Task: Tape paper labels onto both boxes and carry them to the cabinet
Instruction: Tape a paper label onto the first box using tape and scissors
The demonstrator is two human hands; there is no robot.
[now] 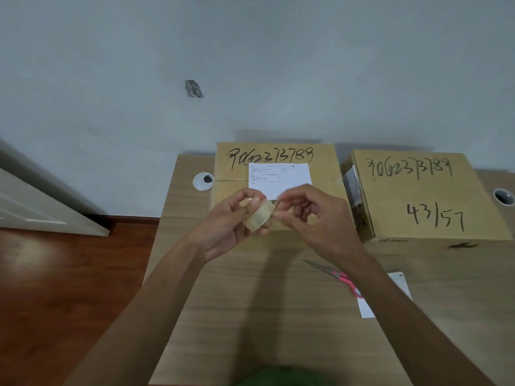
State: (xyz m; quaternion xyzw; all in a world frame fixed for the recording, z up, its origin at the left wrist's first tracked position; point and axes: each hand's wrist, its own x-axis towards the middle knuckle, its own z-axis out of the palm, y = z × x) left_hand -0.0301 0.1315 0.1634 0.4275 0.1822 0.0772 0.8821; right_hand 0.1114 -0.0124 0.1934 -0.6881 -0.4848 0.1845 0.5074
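tape roll (259, 215) | L hand (231, 218) grips it | R hand (309, 215) pinches its edge | above label (279, 179) on box (278, 162)

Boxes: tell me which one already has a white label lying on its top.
The left box, directly behind the hands. A white label lies on its top; the right box shows only handwritten numbers there.
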